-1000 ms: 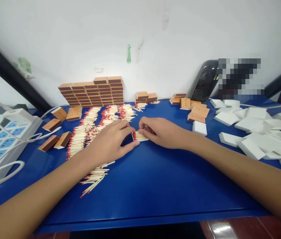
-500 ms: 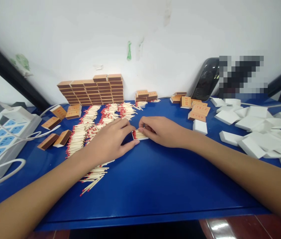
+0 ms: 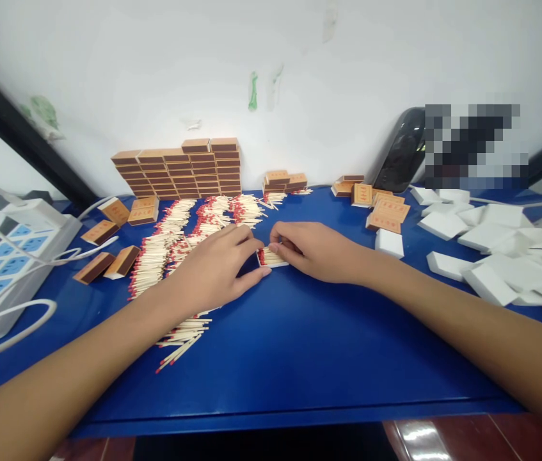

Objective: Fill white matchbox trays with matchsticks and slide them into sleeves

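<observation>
"What's on the left?"

"Stacked matchboxes (image 3: 177, 173) along the worktop's (image 3: 299, 371) back edge, then loose matches (image 3: 148, 262) in front."

"And the left hand (image 3: 217, 262)?"

"Thumb and finger grip the small tray's (image 3: 279, 265) left end, mid-worktop. Matches lie inside, so it's at least partly filled."

"The right hand (image 3: 321, 253)?"

"Curled over its right end; I can't tell what it grips. White trays (image 3: 486, 224) lie toward the right edge."

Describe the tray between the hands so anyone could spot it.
On the blue table, find the left hand and right hand. The tray sits between their fingertips. Red-tipped matches show inside it, unlike the white trays piled at right.
</observation>
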`<state>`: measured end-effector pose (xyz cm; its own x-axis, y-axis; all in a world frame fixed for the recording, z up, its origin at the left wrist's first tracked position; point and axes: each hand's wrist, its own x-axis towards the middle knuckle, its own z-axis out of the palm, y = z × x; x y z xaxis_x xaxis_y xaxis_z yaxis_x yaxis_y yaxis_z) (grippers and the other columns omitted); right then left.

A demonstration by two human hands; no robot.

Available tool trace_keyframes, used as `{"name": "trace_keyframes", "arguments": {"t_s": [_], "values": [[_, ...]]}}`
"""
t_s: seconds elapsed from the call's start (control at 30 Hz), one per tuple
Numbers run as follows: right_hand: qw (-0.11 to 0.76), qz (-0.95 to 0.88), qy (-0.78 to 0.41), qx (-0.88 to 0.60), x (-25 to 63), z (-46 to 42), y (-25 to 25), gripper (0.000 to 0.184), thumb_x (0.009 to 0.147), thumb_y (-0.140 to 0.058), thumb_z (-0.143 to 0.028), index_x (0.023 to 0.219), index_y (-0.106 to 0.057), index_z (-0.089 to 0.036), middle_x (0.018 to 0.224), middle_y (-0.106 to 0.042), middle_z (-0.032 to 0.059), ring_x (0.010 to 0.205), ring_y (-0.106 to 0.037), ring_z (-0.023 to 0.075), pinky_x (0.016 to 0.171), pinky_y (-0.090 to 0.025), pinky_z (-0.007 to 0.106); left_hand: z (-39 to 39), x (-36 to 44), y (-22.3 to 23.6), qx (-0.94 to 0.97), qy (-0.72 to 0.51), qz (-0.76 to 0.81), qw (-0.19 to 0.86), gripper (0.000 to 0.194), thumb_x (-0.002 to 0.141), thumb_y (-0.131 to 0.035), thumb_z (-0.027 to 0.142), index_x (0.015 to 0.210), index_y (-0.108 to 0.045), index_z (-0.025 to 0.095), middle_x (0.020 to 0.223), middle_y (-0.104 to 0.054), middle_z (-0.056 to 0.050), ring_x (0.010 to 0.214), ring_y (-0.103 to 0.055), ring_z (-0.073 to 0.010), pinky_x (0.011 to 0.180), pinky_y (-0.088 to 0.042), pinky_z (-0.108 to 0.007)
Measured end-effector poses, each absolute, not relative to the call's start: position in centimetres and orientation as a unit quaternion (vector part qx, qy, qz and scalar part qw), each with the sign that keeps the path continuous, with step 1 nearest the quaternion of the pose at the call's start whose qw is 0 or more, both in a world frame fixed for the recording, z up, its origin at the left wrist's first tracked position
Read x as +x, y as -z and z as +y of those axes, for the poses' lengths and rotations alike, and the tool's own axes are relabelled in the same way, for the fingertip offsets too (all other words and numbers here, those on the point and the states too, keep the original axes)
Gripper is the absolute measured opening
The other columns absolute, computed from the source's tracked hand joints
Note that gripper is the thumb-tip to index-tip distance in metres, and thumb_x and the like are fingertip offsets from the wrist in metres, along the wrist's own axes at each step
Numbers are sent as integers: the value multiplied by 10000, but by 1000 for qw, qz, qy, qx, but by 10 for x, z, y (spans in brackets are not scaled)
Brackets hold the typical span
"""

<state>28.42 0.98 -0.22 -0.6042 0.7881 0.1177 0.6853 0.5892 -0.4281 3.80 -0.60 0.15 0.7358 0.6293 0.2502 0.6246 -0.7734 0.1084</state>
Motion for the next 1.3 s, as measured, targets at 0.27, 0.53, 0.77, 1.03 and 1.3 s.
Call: {"name": "trace_keyframes", "arguments": {"t_s": [0.27, 0.53, 0.77, 1.03, 1.3], "values": [[152, -880, -168, -418, 285, 10, 3, 174, 1092, -475, -324, 979, -562, -224, 862, -666, 34, 739, -551, 193, 690, -335, 323, -6, 38, 0, 934, -132, 333, -5, 382, 1098, -563, 444, 1281, -708, 142, 1131, -663, -129, 1096, -655, -315, 954, -543, -459], [146, -880, -165, -421, 284, 9, 3, 175, 1097, -477, -327, 986, -566, -226, 858, -661, 34, 749, -557, 199, 690, -334, 323, -7, 39, -1, 935, -126, 331, -10, 385, 1100, -556, 439, 1280, -705, 133, 1133, -663, -129, 1093, -648, -311, 959, -542, -453], [140, -879, -162, -426, 284, 9, 1, 181, 1100, -470, -322, 1003, -584, -221, 873, -676, 43, 745, -566, 201, 690, -328, 324, -6, 38, 1, 934, -128, 332, -9, 358, 1100, -555, 442, 1264, -696, 156, 1135, -650, -127, 1101, -647, -313, 960, -540, -453], [146, -882, -159, -418, 284, 9, 2, 182, 1099, -468, -328, 1003, -579, -219, 869, -670, 35, 743, -563, 196, 695, -333, 322, -6, 39, 0, 934, -122, 334, -15, 375, 1099, -558, 430, 1279, -704, 134, 1153, -653, -139, 1097, -651, -316, 962, -546, -468], [143, -881, -161, -421, 284, 9, 2, 187, 1102, -461, -325, 1006, -582, -218, 865, -669, 34, 740, -559, 196, 686, -322, 327, -5, 38, 1, 935, -135, 328, -13, 379, 1097, -564, 436, 1264, -714, 131, 1142, -648, -131, 1083, -653, -314, 957, -550, -473]]}}
